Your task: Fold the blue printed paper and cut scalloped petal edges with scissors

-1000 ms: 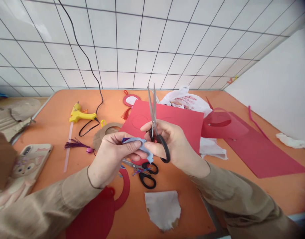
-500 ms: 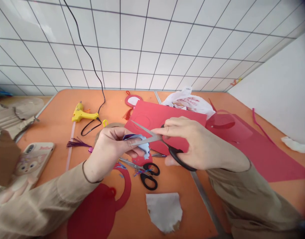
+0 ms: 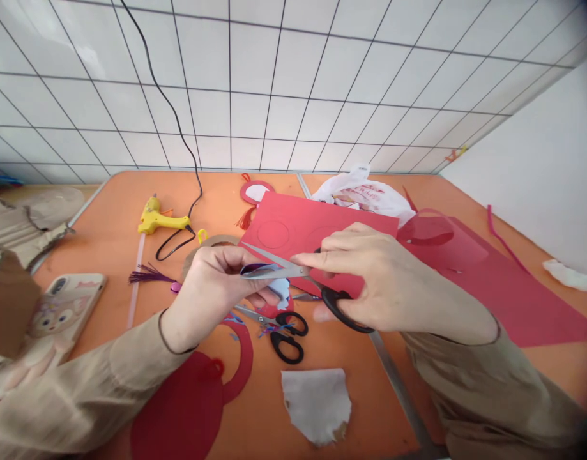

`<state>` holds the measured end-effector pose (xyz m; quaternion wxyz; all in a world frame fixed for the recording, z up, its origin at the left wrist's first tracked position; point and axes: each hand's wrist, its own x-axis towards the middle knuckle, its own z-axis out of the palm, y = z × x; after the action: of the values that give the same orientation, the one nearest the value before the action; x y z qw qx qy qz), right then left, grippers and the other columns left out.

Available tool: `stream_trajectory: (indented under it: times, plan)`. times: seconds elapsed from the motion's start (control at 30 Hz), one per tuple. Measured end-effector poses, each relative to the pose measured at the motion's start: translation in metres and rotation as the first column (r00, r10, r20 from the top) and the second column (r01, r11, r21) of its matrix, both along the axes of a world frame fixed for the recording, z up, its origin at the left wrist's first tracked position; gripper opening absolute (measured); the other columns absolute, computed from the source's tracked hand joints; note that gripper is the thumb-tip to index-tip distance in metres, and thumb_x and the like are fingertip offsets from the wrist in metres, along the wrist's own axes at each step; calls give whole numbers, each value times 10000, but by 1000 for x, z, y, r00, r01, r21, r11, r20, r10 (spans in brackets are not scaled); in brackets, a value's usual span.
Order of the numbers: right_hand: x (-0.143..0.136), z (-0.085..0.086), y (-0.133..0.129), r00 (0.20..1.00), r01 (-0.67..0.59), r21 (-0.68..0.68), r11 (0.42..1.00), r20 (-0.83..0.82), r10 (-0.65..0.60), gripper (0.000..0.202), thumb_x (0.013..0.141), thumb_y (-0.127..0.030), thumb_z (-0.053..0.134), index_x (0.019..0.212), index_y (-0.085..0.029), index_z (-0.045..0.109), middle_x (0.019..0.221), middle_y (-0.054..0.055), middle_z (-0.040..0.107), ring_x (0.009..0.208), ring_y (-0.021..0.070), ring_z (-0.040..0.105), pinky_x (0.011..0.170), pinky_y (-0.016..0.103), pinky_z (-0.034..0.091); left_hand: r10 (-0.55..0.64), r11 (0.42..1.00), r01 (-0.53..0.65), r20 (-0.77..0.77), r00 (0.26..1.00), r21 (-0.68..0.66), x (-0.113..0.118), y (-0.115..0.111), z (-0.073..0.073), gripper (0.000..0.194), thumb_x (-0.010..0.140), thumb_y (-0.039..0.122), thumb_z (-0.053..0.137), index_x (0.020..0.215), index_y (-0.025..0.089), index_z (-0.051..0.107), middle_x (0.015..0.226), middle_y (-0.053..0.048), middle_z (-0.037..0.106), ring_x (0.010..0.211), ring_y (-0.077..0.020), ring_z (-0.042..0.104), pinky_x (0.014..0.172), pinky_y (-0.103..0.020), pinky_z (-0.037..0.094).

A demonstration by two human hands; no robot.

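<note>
1. Scissors [image 3: 293, 278]: held above the orange table [image 3: 106, 230], long axis near horizontal, blades pointing left, slightly parted.
2. Right hand [image 3: 389, 281]: fingers curled through the black handles.
3. Left hand [image 3: 211, 287]: fingertips pinching a pale blue scrap [image 3: 278, 289] at the blades.
4. White plastic bag [image 3: 365, 191]: contents unclear.

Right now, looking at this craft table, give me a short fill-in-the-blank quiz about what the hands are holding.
1. The right hand holds black-handled ____.
2. The left hand pinches a small piece of ____ paper.
3. The yellow glue gun lies to the ____ of both hands.

Missing words: scissors; blue; left
</note>
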<state>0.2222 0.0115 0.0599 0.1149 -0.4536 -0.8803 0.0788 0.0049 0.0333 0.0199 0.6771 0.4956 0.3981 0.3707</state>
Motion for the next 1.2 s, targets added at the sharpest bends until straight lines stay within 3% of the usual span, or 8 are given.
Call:
stream_trajectory:
  times: [0.47,0.83,1.03,1.2]
  plan:
    - [0,2,-1,999,15,-58,998,53,-12,355,754,-251,683,1103,-207,728,652,-2,566,642,172,517,685,327,347,-4,999,4,-1,1000,-45,1,0,3,24,707,104,746,685,110,736,575,-50,742,495,-147,700,498,-178,585]
    - [-1,4,-2,999,18,-97,995,43,-14,269,735,-295,745,985,-198,739,662,-8,567,636,162,490,680,328,327,-17,999,18,18,1000,-38,1,0,0,33,707,144,769,714,119,748,582,-47,745,493,-140,700,499,-160,575]
    - [-1,2,0,999,19,-70,997,50,-15,314,738,-283,728,1044,-211,728,650,-14,562,635,162,491,667,319,317,-31,999,32,29,999,-39,0,1,-2,48,718,149,769,743,113,750,597,-52,748,515,-145,706,515,-173,583]
    - [0,1,0,998,-4,-71,997,62,8,178,760,-263,695,926,-202,717,656,-11,565,634,158,493,677,318,325,-29,999,32,64,998,-37,-1,0,-7,98,735,219,783,765,129,759,648,-52,764,535,-146,713,520,-183,591]
